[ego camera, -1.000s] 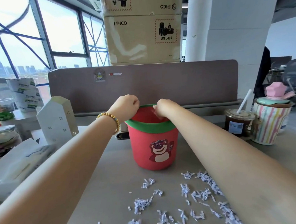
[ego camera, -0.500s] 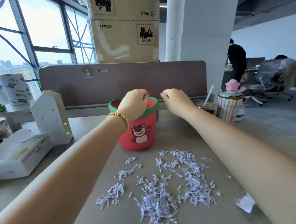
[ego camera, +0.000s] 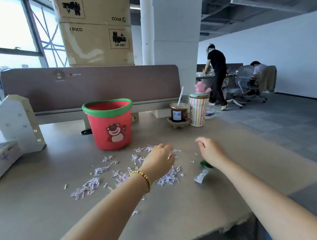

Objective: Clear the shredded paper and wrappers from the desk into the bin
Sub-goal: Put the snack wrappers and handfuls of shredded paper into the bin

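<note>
The red bin with a green rim and a bear picture stands upright at the back middle of the desk. Shredded paper lies scattered in front of it. My left hand, with a bead bracelet on the wrist, is low over the right part of the shreds, its bent fingers touching the strips. My right hand hovers just right of it, fingers loosely curled and holding nothing. A white and green wrapper lies beside my right forearm.
A white house-shaped box and a tissue pack sit at the left. An iced drink with a straw and a striped cup stand at the back right. A brown partition closes the far edge. People work at a far desk.
Both hands have come down from the bin's rim to the desk, toward me. The left now touches the shreds and the right hangs beside it. My view has swung right.
</note>
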